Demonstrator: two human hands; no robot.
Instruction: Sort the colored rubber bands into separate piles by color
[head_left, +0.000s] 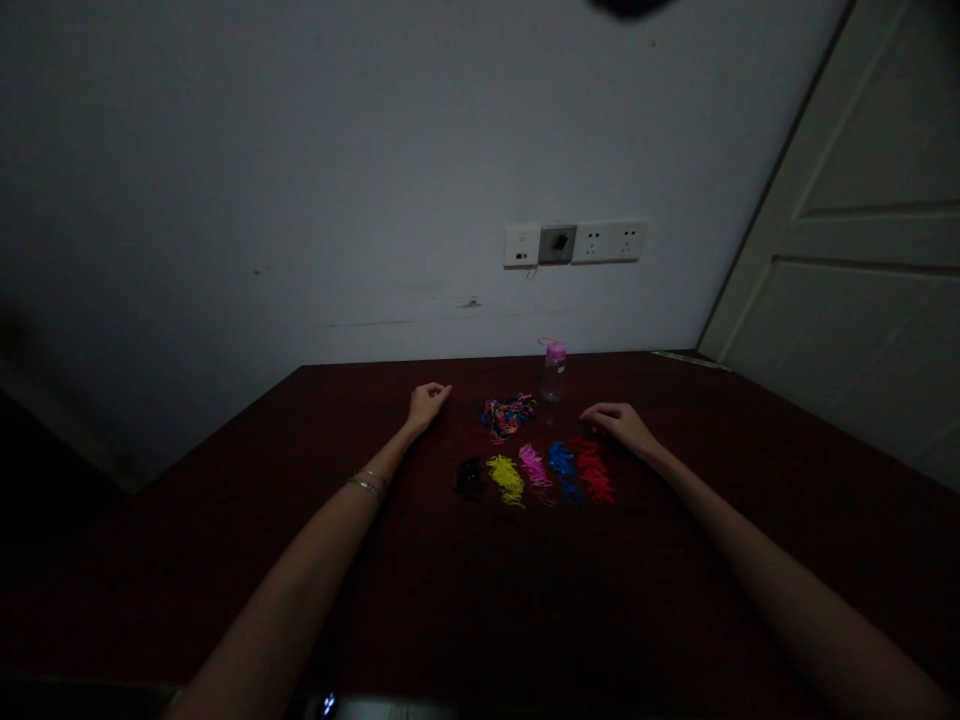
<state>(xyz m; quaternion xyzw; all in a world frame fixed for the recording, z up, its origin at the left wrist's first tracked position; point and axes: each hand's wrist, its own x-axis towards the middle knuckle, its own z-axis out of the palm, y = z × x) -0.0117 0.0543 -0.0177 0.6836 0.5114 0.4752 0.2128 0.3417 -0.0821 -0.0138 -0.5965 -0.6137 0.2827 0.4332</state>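
Observation:
My left hand (427,404) rests on the table, left of a tangled multicoloured pile of thin bands or strings (508,415). Its fingers are curled together, and nothing shows in them. On the other side my right hand (621,426) lies with bent, closed fingers just above the red pile (595,472); I see nothing in it either. In a row between my forearms are a black pile (470,479), a yellow pile (507,481), a pink pile (535,468) and a blue pile (564,472). Behind them stands a clear bottle (553,380) with a pink cap, upright.
The dark reddish table (225,520) meets a pale wall (300,180) at the back. Sockets and switches (592,243) sit on that wall. At the right is a white panelled door (862,280). A flat strip (690,360) lies near the back right corner. The light is dim.

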